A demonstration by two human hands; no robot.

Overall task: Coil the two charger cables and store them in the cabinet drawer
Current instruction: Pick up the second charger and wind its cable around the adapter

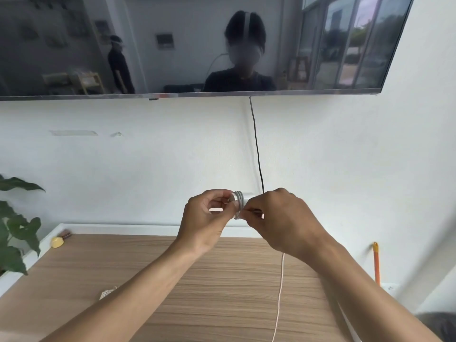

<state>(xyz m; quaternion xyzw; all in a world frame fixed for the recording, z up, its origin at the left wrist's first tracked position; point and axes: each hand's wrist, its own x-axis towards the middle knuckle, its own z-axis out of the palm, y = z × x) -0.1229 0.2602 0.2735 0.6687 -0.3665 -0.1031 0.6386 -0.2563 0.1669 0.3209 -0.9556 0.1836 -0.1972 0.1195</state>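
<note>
Both hands are up in front of the white wall, and the grip sits well above the wood-grain cabinet top that spreads out below it. The left hand curls its fingers round one white charger block, and the right hand, touching it from the other side, pinches the white cable between thumb and fingertip. A few turns of that cable are wound on the block, too close together to count, and the loose length drops straight down from the grip past the cabinet top. Down and to the left of the grip, one second cable bundle lies on the wood, half hidden by the left forearm. High above the grip hangs one television, and one black cord runs down from it to just behind the hands. Far left of the grip there is one leafy plant and one small yellow object at the back corner; to the right, one orange stick against the wall
</note>
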